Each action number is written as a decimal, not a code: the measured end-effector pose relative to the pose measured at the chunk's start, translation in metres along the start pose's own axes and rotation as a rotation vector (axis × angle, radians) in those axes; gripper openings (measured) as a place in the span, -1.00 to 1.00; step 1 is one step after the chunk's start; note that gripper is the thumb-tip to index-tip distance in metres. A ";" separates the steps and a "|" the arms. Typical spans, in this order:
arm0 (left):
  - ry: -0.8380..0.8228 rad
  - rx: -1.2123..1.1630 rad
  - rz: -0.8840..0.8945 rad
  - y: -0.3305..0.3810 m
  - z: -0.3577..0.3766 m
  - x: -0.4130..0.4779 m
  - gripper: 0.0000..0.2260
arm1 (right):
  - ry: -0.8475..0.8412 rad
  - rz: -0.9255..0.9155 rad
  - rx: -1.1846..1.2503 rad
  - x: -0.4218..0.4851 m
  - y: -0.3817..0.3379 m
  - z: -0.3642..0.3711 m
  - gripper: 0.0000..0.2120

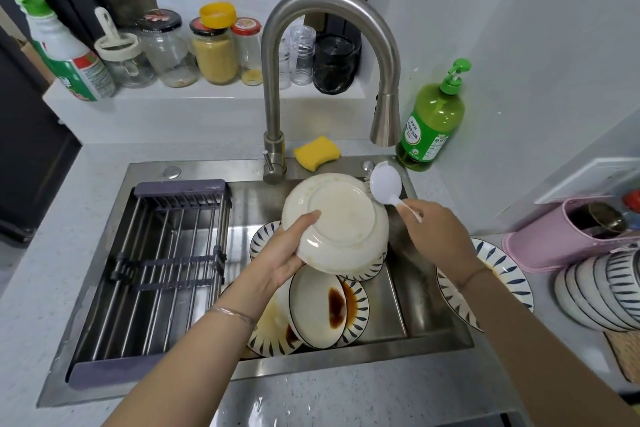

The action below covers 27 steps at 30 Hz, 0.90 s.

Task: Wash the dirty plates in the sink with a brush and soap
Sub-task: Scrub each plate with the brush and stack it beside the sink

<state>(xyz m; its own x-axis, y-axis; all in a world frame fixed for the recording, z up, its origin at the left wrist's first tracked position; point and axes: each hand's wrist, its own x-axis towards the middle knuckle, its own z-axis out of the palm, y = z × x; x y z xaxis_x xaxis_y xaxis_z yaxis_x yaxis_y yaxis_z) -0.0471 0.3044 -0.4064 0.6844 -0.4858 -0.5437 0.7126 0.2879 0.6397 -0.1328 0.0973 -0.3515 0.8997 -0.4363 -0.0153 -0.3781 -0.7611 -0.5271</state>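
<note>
A person's left hand (287,253) grips a white plate (341,218) by its lower edge, fingers curled round the rim, holding it tilted above the sink (145,170) with its underside facing up; the right hand (436,232) grasps the thin handle of a white brush (386,185), whose head touches the plate's upper right rim; more dirty plates (318,308) with brown stains lie stacked in the basin beneath; a green soap bottle (433,118) stands on the bench (69,218) behind the sink, near a yellow sponge (317,152) beside the tap (273,62).
</note>
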 end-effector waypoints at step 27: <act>0.049 0.045 0.026 -0.002 -0.012 0.005 -0.69 | -0.243 -0.196 -0.429 -0.001 -0.026 0.004 -0.65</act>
<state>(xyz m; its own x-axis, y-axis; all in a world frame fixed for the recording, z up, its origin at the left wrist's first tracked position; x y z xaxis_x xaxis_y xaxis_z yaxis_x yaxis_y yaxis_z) -0.0433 0.3113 -0.4171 0.7100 -0.4376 -0.5517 0.6876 0.2623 0.6770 -0.1233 0.1197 -0.3416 0.9678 -0.1815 -0.1743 -0.2077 -0.9673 -0.1459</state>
